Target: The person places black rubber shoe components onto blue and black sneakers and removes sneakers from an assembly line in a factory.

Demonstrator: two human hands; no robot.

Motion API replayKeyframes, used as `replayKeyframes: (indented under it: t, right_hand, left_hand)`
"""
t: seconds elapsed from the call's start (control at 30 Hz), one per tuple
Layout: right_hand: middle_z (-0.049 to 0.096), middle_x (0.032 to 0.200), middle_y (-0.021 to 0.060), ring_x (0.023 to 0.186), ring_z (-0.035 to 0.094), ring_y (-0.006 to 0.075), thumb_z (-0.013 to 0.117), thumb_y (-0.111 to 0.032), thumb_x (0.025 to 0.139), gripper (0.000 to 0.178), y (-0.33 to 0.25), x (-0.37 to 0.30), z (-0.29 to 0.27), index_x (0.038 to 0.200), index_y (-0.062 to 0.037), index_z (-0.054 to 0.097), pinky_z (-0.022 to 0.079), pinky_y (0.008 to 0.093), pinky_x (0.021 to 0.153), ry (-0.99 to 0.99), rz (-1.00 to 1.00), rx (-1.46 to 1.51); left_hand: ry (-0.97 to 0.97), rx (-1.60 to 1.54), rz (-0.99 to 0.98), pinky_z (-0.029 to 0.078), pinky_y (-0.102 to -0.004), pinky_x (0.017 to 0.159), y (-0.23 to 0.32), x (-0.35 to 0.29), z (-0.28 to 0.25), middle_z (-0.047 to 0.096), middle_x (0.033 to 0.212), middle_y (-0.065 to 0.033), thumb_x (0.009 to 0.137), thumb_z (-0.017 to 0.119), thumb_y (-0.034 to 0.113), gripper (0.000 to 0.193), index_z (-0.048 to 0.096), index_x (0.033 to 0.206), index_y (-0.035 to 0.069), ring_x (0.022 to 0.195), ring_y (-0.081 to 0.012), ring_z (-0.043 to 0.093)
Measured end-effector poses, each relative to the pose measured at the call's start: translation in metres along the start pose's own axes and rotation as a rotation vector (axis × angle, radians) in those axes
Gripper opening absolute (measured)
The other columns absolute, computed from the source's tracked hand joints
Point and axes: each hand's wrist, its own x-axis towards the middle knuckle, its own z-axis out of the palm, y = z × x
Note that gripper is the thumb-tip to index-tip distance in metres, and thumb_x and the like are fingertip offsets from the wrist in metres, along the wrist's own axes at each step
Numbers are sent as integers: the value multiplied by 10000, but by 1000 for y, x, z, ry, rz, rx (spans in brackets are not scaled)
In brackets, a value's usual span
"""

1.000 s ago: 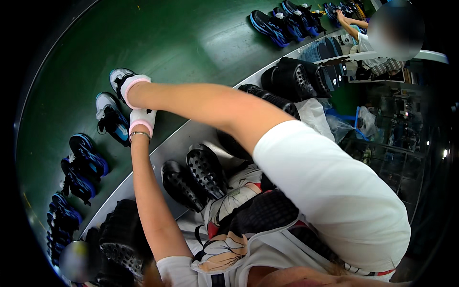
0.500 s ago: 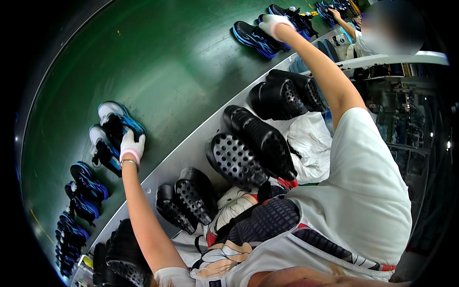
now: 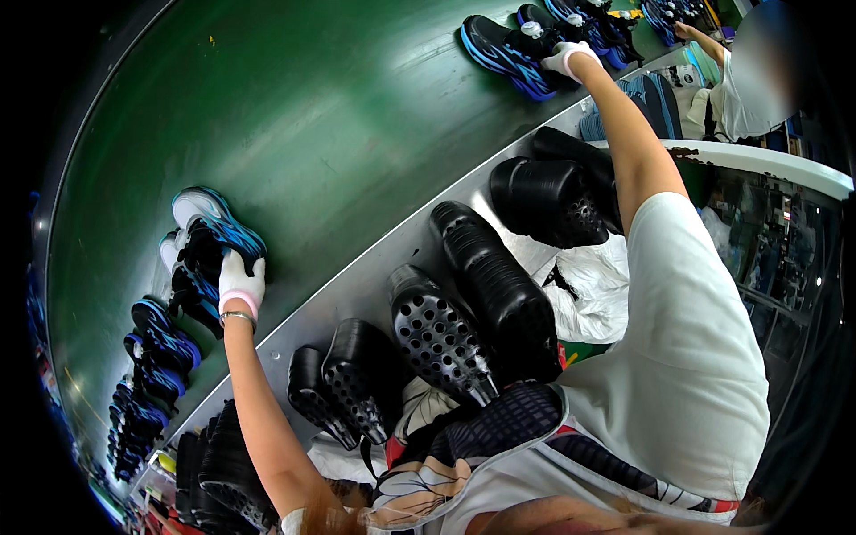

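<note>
My left hand (image 3: pixel 242 278), in a white knit glove, grips the heel end of a white, black and blue sneaker (image 3: pixel 207 214) on the green surface. A matching sneaker (image 3: pixel 169 252) lies close against its left side, partly covered. Far up to the right, my gloved right hand (image 3: pixel 571 61) is closed at the heel end of a black and blue sneaker (image 3: pixel 504 55). Some of its fingers are hidden behind the shoe. Another black and blue sneaker (image 3: pixel 532 15) lies just beyond it.
Black shoe lasts (image 3: pixel 437 330) with perforated soles stand along the grey metal ledge (image 3: pixel 357 267) before me. More sneakers (image 3: pixel 160 334) line the green belt (image 3: pixel 294 152) at left. White crumpled material (image 3: pixel 593 294) lies beside my leg. A co-worker's arm (image 3: pixel 704 40) reaches sneakers at upper right.
My right hand has shifted from over the sneaker's opening to its heel end. The two white-toed sneakers by my left hand now lie closer together. The view has shifted slightly.
</note>
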Motion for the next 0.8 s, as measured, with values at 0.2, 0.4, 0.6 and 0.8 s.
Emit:
replayKeyframes:
  t: [0.2,0.4,0.6,0.8]
  right_hand:
    - [619,1095,247,1046,605,354,536,-302,794,451,-58,-34,-19,1125,-8,624,483,398,890,58,-251,-38]
    - [662,929,133,724,657,249,566,-380,769,460,-149,-116,-67,1017,0,645,526,357,644,-162,-473,387]
    - [661,889,126,711,654,276,551,-355,787,419,-222,-209,-100,966,12,649,537,358,645,-361,-745,233]
    - [649,809,135,601,597,216,549,-504,785,557,-274,-256,-80,974,11,646,489,347,607,-259,-736,144]
  left_hand:
    - [-69,-26,-47,403,-409,964,9,2,-6,515,1190,-290,825,629,262,532,470,1198,-82,1116,-430,480]
    - [-22,-92,-1,385,-408,1001,2,2,-6,505,1223,-298,807,639,262,566,463,1223,-77,1154,-421,470]
    - [-92,-131,-57,427,-398,964,10,-1,-18,517,1216,-279,822,627,292,550,480,1227,-49,1130,-395,505]
    - [-62,-132,-63,404,-375,1011,14,-7,-22,490,1293,-235,858,585,292,544,462,1286,-21,1188,-364,484]
